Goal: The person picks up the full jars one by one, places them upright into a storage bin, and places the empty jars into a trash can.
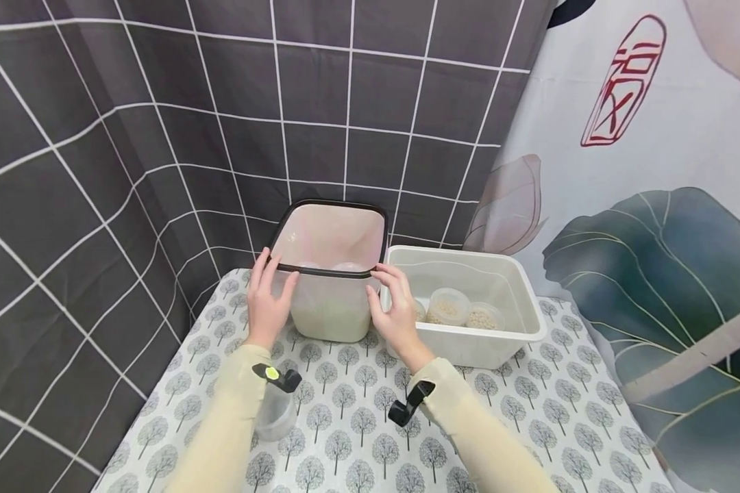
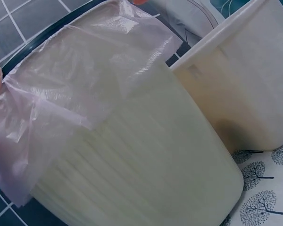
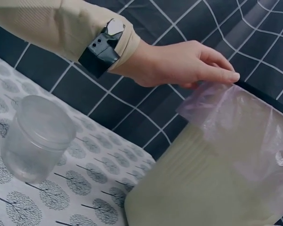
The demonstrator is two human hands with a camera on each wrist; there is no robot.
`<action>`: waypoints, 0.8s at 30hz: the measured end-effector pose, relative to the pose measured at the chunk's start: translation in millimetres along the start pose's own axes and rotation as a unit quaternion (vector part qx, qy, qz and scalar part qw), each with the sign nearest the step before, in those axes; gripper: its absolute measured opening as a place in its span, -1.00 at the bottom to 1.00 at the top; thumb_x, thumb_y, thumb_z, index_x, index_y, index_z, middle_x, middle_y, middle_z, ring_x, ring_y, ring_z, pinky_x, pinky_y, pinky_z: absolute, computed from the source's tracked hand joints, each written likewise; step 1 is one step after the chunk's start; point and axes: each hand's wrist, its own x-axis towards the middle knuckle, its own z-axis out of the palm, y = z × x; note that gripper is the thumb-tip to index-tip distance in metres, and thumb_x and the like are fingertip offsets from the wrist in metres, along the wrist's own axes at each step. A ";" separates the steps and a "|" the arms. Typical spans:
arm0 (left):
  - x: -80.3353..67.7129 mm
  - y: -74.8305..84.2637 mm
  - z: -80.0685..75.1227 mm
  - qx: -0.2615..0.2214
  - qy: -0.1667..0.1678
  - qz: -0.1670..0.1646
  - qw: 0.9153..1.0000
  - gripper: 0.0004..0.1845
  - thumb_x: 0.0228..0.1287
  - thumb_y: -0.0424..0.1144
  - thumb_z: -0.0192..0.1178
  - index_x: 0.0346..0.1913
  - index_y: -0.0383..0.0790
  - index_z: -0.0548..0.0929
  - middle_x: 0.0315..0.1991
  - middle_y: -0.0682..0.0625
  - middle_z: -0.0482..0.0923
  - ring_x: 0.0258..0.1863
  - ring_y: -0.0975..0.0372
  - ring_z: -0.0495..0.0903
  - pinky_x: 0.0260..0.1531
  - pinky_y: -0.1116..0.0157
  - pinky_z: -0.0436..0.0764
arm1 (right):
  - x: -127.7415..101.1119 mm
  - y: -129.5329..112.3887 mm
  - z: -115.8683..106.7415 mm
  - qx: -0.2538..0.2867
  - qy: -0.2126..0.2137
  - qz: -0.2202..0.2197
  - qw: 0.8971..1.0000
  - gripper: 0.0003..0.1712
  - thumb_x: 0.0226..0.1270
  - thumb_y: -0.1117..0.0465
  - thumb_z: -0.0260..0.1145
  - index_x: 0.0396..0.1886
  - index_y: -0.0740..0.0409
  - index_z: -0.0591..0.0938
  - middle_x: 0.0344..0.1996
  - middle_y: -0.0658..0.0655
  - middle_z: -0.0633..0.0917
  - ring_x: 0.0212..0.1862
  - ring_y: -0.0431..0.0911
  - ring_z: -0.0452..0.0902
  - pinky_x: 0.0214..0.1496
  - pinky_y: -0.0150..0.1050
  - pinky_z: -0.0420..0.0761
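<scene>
At the bench's back-left corner, left hand and right hand pinch the bin rim's bag liner. Tuck evenly; the right pinch is probably light.

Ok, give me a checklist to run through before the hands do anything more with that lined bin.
1. Both hands on the bin: ok. Left hand and right hand are at opposite sides of its black rim.
2. Pink liner bag folded over the rim: ok on the left side, where it hangs loose outside.
3. Liner held all the way round: cannot tell.
4. Bin standing flat on the tablecloth: ok.
5. Room on the right: not ok, the white tub sits right beside it.
6. Clear jar out of the way: ok, it stands apart.
</scene>
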 end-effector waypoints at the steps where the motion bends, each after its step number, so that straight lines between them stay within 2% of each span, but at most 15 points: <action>1: -1.2 -0.3 -0.6 -0.001 0.000 0.002 1.000 -0.50 0.23 -0.13 0.22 0.19 -0.26 0.48 0.35 -0.10 0.22 0.32 0.06 0.19 0.28 0.11 0.20 | -1.5 -0.2 0.2 -0.003 0.002 0.001 1.000 -0.65 -0.07 0.66 0.26 -0.20 0.51 0.50 -0.12 0.46 0.50 -0.04 0.27 0.43 0.07 -0.17 0.51; 8: -6.8 -5.7 -11.6 0.022 -0.004 0.005 1.000 -0.51 0.25 -0.13 0.21 0.22 -0.16 0.47 0.34 -0.03 0.24 0.31 0.10 0.23 0.23 0.10 0.28 | -20.6 21.2 10.6 0.001 0.016 -0.018 1.000 -0.65 -0.07 0.63 0.30 -0.20 0.47 0.52 -0.12 0.45 0.51 -0.03 0.27 0.43 0.11 -0.13 0.47; 12: -9.6 -10.8 -23.4 0.033 0.016 0.011 0.999 -0.53 0.22 -0.17 0.23 0.19 -0.19 0.50 0.30 -0.10 0.30 0.27 0.05 0.28 0.23 0.09 0.28 | -37.3 28.4 18.9 -0.011 0.015 -0.029 0.999 -0.66 0.01 0.52 0.30 -0.14 0.39 0.53 -0.04 0.41 0.49 0.05 0.22 0.40 0.21 -0.10 0.38; 17: -11.3 -16.9 -38.3 0.040 0.034 0.014 0.999 -0.55 0.23 -0.18 0.21 0.17 -0.23 0.51 0.27 -0.14 0.33 0.26 0.04 0.29 0.20 0.10 0.33 | -58.4 21.7 33.1 -0.020 0.002 -0.030 0.999 -0.67 0.08 0.39 0.27 -0.10 0.33 0.54 0.02 0.37 0.48 0.09 0.20 0.39 0.24 -0.03 0.35; 24: -16.2 -24.5 -55.4 0.069 0.046 0.008 0.997 -0.57 0.25 -0.14 0.18 0.15 -0.24 0.53 0.29 -0.10 0.31 0.28 0.06 0.27 0.24 0.10 0.27 | -88.7 8.1 61.0 -0.007 -0.027 -0.021 0.999 -0.69 0.10 0.34 0.27 -0.11 0.32 0.54 0.01 0.35 0.50 0.07 0.18 0.41 0.20 -0.05 0.39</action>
